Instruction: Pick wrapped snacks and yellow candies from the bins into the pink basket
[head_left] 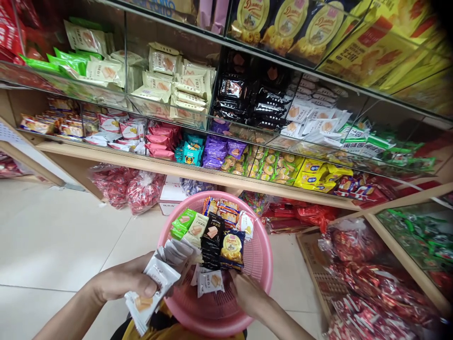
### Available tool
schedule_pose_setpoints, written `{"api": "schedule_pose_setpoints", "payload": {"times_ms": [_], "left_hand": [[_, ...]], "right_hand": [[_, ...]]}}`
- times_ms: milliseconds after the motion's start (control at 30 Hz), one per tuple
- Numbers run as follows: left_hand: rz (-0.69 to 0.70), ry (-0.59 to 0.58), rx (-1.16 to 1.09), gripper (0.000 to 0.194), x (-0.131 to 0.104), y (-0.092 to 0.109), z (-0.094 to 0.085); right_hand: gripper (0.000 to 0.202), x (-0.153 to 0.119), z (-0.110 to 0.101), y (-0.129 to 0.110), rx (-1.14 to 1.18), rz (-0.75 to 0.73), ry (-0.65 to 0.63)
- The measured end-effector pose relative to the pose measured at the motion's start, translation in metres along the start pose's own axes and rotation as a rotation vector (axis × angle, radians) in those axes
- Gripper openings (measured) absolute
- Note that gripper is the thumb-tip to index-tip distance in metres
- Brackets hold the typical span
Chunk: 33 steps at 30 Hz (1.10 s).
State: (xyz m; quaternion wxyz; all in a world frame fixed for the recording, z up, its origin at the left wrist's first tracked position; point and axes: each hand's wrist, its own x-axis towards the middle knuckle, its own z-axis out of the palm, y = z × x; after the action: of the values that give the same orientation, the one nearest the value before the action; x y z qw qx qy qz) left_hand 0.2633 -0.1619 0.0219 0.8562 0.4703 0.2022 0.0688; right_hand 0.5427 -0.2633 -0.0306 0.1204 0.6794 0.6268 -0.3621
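One pink basket sits in front of the person. The left hand pinches one fanned stack of white packets, thumb on the front one; several overlap, too closely to count. The right hand reaches into the basket beside one navy packet and one loose white packet, which partly covers another white piece. Its fingertips are hidden, so its grip cannot be told.

Also in the basket are one stack of black packets, one cream packet on view, green packaging, at least two orange-and-blue packets and a white round-marked packet. Two red bags lie beyond to the left, the nearer one beside one white box.

The held stack is over the basket's left rim, its front packet's long axis running from near left to far right, printed face up. The loose white packet lies roughly left to right; the black stack runs far to near.

Bare basket bottom shows at the near side. The right forearm crosses the near right rim. The shelf edge and white box bound the far side; open floor lies left, with a narrower strip right before the cardboard box.
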Motion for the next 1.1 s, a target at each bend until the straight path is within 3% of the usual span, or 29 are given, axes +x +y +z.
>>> {"api": "schedule_pose_setpoints", "payload": {"times_ms": [300,433,567,733,800,933,1100], "left_hand": [[-0.003,-0.047,-0.005,0.04,0.032,0.001,0.006],[-0.028,-0.016,-0.039,0.045,0.021,-0.003,-0.002],[-0.035,0.081,-0.12,0.05,0.002,-0.011,-0.01],[0.013,0.134,-0.153,0.049,-0.006,-0.013,-0.009],[0.014,0.143,-0.139,0.048,-0.006,-0.014,-0.008],[0.029,0.132,-0.077,0.049,-0.006,-0.016,-0.011],[0.047,0.148,-0.077,0.051,-0.007,-0.017,-0.011]], "right_hand": [[0.032,-0.004,0.012,-0.014,0.003,-0.089,-0.035],[0.031,-0.006,0.015,-0.022,0.008,-0.089,-0.03],[0.028,-0.008,0.009,-0.034,-0.167,-0.066,0.072],[0.029,0.01,0.009,-0.057,-0.333,-0.517,0.168],[0.031,0.022,0.016,-0.065,-0.418,-0.606,0.162],[0.025,0.037,0.027,-0.075,-0.543,-0.548,0.124],[0.024,0.035,0.03,-0.075,-0.56,-0.525,0.126]]}}
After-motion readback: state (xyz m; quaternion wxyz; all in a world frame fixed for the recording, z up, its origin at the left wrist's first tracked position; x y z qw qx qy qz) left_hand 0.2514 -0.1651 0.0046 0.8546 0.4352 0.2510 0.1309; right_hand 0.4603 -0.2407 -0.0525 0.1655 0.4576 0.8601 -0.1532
